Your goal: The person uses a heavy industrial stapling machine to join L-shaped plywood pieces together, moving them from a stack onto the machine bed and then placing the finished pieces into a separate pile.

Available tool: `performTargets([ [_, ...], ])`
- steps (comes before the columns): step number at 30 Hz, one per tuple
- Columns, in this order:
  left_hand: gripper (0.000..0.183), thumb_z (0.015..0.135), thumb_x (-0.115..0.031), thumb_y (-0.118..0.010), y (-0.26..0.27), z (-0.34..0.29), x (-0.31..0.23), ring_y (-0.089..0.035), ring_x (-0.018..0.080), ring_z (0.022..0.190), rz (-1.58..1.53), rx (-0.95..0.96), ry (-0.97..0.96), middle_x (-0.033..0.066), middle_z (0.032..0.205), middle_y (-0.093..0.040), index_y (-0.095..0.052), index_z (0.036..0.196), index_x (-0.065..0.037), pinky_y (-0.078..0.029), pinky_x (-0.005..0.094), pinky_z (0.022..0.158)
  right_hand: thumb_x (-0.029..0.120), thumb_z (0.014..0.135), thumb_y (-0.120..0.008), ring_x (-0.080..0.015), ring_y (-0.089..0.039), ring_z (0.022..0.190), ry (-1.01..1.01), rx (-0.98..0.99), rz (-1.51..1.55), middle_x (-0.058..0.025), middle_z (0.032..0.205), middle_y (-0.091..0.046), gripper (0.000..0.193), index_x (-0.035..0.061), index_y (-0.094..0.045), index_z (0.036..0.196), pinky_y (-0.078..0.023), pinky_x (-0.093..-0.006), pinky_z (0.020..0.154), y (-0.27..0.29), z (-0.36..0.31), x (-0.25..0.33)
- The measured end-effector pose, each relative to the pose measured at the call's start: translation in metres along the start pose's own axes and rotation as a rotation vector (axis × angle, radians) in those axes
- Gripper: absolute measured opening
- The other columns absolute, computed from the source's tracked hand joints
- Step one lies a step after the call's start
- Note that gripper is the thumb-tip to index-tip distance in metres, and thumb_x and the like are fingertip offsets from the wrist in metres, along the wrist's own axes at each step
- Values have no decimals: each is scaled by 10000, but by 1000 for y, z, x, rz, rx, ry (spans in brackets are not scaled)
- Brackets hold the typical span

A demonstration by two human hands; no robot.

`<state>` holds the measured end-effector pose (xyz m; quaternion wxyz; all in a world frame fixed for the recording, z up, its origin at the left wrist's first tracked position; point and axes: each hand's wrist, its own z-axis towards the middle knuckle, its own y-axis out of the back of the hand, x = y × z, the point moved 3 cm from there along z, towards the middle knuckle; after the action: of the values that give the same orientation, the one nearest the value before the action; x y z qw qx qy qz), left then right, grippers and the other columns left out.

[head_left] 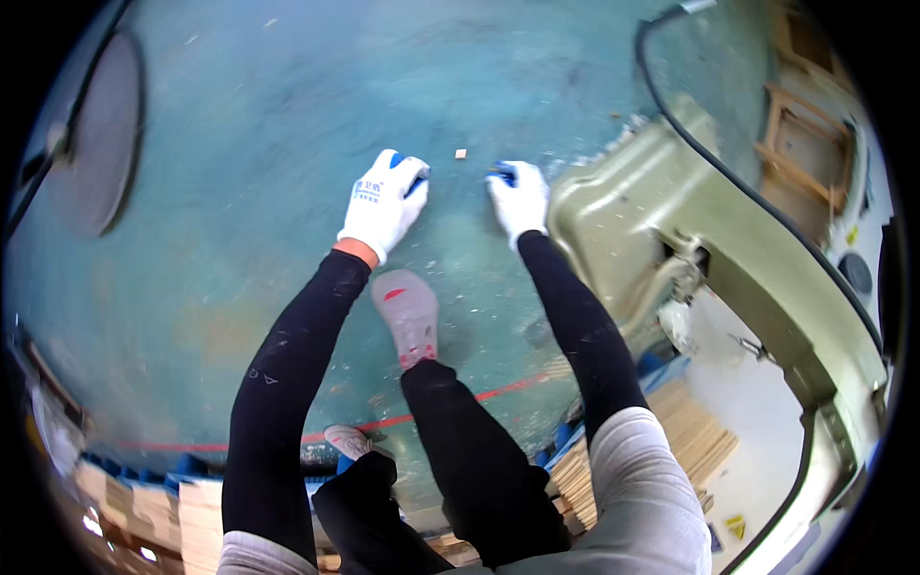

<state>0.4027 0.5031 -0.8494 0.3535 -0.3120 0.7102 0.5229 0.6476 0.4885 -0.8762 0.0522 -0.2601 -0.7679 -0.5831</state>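
My left hand (385, 199), in a white glove with blue finger coating, hangs over the blue-green floor (259, 259). Its fingers are curled in, and nothing shows between them. To the right, my right hand (519, 196) wears a matching glove and is also closed. A tiny yellowish spot shows at its fingertips, too small to name, and the inside of the grip is hidden. Between and slightly beyond the hands, a small pale wooden block (461, 153) lies on the floor, touched by neither. The right hand is close to the rounded base of a green-grey machine (613, 206).
The machine's curved frame (776, 259) and a black cable (747, 192) take up the right side. Wooden frames (805, 144) stand beyond. A round grey disc (96, 134) is at far left. Stacked wooden boards (685, 431) lie lower right, near a red floor line (498, 391).
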Motion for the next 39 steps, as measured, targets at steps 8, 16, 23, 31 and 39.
performTargets([
  [8,122,905,-190,-634,-61,59,9,-632,393,803,380,281,-152,180,979,-563,-624,1008,-126,-513,474,672,156,790,-756,-307,-629,1012,-113,-222,165,-173,1105,-610,246,21,-697,988,-514,-399,896,85,76,-53],
  [16,157,870,-188,-685,-65,72,-4,-645,360,810,462,487,-134,152,975,-574,-644,1008,-126,-534,451,689,176,802,-749,-329,-629,1039,-7,-320,-82,-175,1177,-616,241,27,-694,983,-505,-395,928,115,157,-111],
  [23,180,889,-201,-680,-58,82,-11,-642,362,789,347,461,-200,146,962,-575,-663,1045,-113,-532,442,699,247,807,-739,-319,-643,1007,-89,-203,-217,-146,999,-683,232,81,-721,968,-492,-404,928,114,194,-125],
  [31,212,880,-232,-702,-64,77,-16,-640,351,799,252,436,-251,128,948,-579,-660,1053,-118,-529,435,698,236,789,-763,-294,-663,949,-76,-157,-50,-127,1003,-697,255,79,-725,987,-514,-387,878,102,167,-99],
  [39,243,834,-225,-706,-90,89,-35,-660,354,914,553,717,-233,173,1057,-577,-626,1039,-122,-552,465,756,119,783,-815,-155,-658,804,-384,-240,550,-76,894,-700,236,11,-700,959,-559,-324,759,93,13,-48],
])
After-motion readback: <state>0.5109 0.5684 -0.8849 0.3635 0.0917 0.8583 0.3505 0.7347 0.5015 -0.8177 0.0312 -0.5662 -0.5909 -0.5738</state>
